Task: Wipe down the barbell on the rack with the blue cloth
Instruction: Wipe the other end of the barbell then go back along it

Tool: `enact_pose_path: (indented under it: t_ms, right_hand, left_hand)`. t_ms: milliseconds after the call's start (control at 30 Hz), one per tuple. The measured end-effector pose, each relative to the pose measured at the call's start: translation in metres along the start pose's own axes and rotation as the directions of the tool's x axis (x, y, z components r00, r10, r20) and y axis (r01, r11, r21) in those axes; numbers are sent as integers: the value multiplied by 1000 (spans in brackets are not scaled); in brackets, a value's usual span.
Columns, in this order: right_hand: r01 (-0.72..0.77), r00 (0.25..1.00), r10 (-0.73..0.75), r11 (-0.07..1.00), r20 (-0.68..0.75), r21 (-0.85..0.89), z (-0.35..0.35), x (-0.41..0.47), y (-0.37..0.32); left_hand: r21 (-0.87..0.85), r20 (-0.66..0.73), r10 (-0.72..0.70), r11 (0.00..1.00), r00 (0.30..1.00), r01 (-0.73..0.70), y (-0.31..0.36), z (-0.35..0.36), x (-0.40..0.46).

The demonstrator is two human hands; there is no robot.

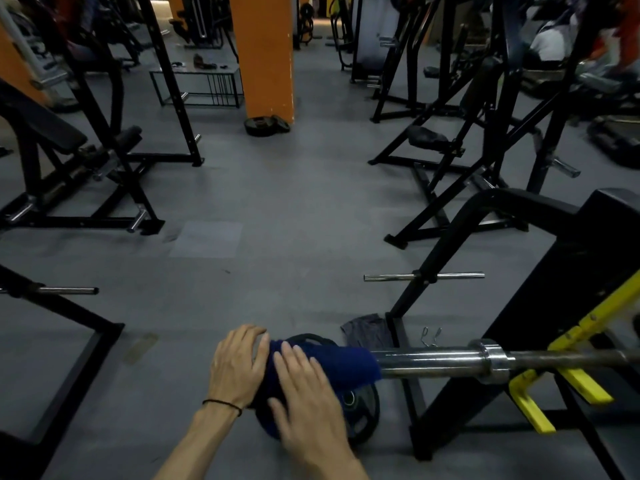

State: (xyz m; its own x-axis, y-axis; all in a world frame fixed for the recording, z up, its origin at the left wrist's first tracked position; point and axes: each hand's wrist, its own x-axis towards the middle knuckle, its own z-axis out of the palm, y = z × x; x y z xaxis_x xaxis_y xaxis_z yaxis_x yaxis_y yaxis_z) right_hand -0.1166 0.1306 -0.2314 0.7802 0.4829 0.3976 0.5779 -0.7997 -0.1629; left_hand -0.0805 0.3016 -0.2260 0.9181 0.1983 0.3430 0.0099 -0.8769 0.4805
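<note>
Grey rubber floor spreads out ahead of you, ringed by black gym frames and an orange pillar. You stand at the near end of the rack, whose yellow hooks cradle the barbell. Its long axis runs level across your view, left to right, with the sleeve end pointing left toward your hands and the thinner shaft carrying on right past the collar and out of frame.

You are early in the job, by my reading: the blue cloth is draped over the tip of the sleeve only, and the bare chrome to its right, the collar and the whole shaft are still to be wiped. Whether the covered tip is already clean you cannot tell from here.

Your left hand cups the cloth at the very end, fingers curled over it. Your right hand presses flat on top of the cloth, fingers straight, though it is blurred. A weight plate lies on the floor beneath.
</note>
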Motion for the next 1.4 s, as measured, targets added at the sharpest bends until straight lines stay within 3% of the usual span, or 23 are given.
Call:
enact_pose_path:
  t_ms: [100,233,367,433,500,533,633,733,800,867,1000,1100,1200,1267,1333,1400]
  right_hand:
    - [-200,980,200,980,-14,16,-20,-28,71]
    - [-530,845,529,848,-81,18,-52,-69,160]
    - [-640,741,658,753,-133,152,-38,-50,122]
    - [-537,830,553,827,-71,167,-19,-34,65]
    - [-294,955,296,951,-14,91,1,-18,11]
    - [-181,983,181,983,9,41,8,-11,-9]
    - [-66,995,67,998,68,-18,15,0,-23]
    - [-5,996,4,1000,85,6,2,-10,11]
    - [-41,998,40,999,42,6,-10,-22,45]
    - [-169,986,169,986,1,8,-22,-40,87]
    - [-436,899,436,900,-48,12,-51,-74,159]
    - [-530,842,533,846,-81,51,-50,-70,157]
    - [-577,807,585,810,-77,105,-32,-46,104]
    - [-439,897,442,894,-18,83,-16,-28,55]
    - [-192,981,191,981,36,19,0,-10,10]
    - [-22,994,25,999,106,-29,9,4,-14]
  left_hand:
    - [-9,5,-1,1000,1000,1,1,-2,3]
    - [-7,7,7,1000,1000,-6,3,0,-4]
    - [-27,36,-8,1000,999,9,6,0,-12]
    - [-28,32,-17,999,999,18,6,-1,-15]
    - [-20,34,-30,999,999,30,4,-5,-17]
    - [-11,40,-43,999,998,43,2,-8,-17]
    - [13,46,-65,998,997,65,-2,-15,-16]
    - [25,43,-52,998,998,51,-3,-17,-14]
    - [10,52,-39,999,998,39,-2,-16,-13]
    - [-7,61,-35,999,998,35,1,-13,-13]
    - [-17,55,-15,1000,998,16,6,-7,-20]
    - [-35,64,-29,999,998,31,9,-5,-22]
    - [-36,56,-37,999,998,39,9,-5,-24]
    - [-25,54,-46,999,997,47,7,-7,-26]
    - [-7,56,-58,998,997,59,3,-8,-27]
    - [-2,58,-76,997,995,76,1,-11,-26]
